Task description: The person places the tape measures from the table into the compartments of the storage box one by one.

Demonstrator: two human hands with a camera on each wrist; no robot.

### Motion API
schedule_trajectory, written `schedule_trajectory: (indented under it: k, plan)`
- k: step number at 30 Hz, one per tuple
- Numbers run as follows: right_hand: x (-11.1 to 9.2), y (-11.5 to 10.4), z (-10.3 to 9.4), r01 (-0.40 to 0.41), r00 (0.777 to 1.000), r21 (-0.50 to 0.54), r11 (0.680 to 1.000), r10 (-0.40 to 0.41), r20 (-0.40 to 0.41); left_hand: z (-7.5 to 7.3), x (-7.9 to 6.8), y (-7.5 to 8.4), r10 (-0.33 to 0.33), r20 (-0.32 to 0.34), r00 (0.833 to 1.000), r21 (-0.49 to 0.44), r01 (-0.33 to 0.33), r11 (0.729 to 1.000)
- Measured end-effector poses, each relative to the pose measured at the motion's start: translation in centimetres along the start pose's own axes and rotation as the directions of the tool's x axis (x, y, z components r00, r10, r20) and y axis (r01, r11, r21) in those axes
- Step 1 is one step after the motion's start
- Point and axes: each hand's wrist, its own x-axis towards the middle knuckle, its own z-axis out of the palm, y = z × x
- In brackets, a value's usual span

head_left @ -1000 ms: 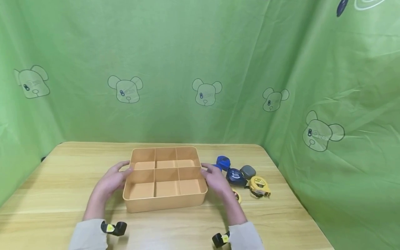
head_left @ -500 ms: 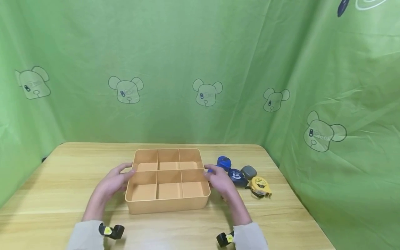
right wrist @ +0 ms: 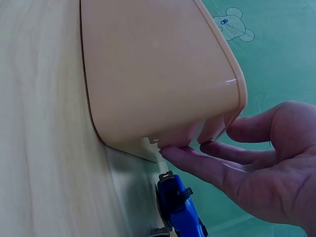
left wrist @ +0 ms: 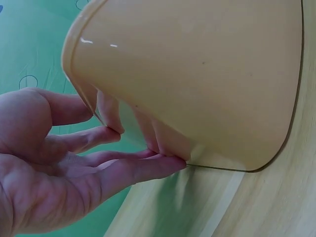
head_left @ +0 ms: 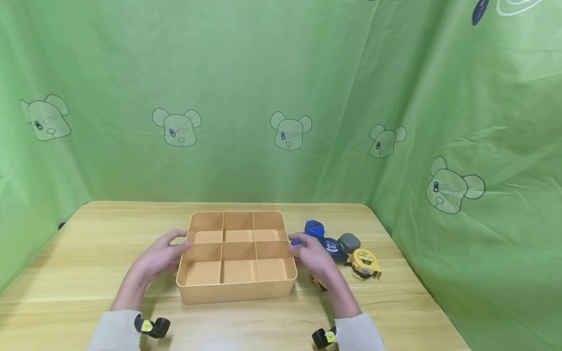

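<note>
A tan divided storage box (head_left: 237, 292) with several compartments, all bare inside, sits on the table in the head view. My left hand (head_left: 160, 256) holds its left side, thumb at the rim and fingertips against the outer wall. The left wrist view shows those fingers (left wrist: 143, 168) low on the glossy wall. Across from it, my right hand (head_left: 313, 256) holds the right side in the same way, its thumb at the rim. In the right wrist view, a blue tape measure (right wrist: 177, 205) lies just below my right fingers (right wrist: 197, 165).
Right of the box lie a blue tape measure (head_left: 314, 228), a navy one (head_left: 333, 249), a grey rounded one (head_left: 349, 242) and a yellow one (head_left: 366, 263). My right forearm mostly hides another item (head_left: 319, 283). Green curtains (head_left: 237, 165) enclose the wooden table (head_left: 88, 258).
Both hands have shifted the box slightly to the right and toward me. My right forearm now covers most of the nearer yellow tape measure. The other tape measures stay put.
</note>
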Motion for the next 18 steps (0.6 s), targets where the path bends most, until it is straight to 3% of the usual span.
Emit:
schedule_trajectory:
  k: [18]
  plan:
    - [-0.58,-0.74,-0.99,-0.013,0.998,-0.059,0.998,0.017,0.059,-0.07,0.07,0.10,0.012,0.051,0.999,-0.012,-0.012,1.000]
